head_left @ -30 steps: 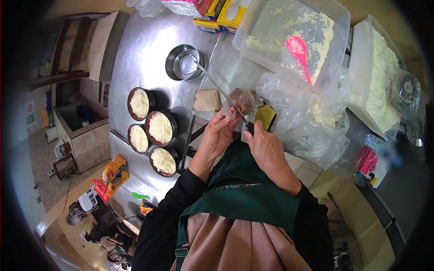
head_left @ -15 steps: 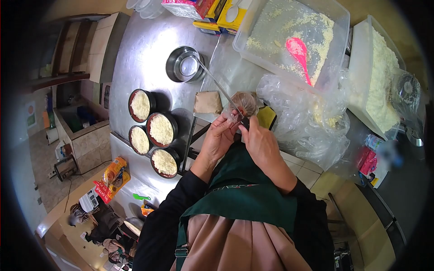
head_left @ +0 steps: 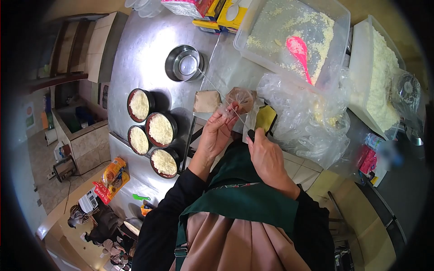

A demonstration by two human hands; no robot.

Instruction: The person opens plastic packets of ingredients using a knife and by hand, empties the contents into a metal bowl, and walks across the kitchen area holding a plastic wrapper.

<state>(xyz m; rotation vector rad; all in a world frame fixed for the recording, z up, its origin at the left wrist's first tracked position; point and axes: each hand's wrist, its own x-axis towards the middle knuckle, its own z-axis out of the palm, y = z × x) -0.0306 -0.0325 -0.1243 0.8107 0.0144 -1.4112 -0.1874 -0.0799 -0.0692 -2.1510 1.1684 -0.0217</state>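
Observation:
My left hand (head_left: 217, 134) pinches the gathered neck of a clear plastic bag (head_left: 240, 100) with brown contents. My right hand (head_left: 266, 156) is closed on the black handle of a long thin knife (head_left: 217, 88). Its blade runs up and left across the bag's neck, its tip near a round metal bowl (head_left: 183, 63). Left of the bag lies a brown paper-like packet (head_left: 207, 101). Just right of the bag is a yellow and black item (head_left: 265, 118).
Several dark round pans (head_left: 161, 129) topped with white shreds stand at the left. A clear tub (head_left: 289, 40) holds a pink spoon (head_left: 298, 52); crumpled plastic (head_left: 307, 131) lies below it. Another tub (head_left: 382, 81) of white shreds is at the right. People are visible at lower left.
The knife handle first moved up close to the bag's neck, then back down and right with my right hand. My left hand keeps its hold on the bag.

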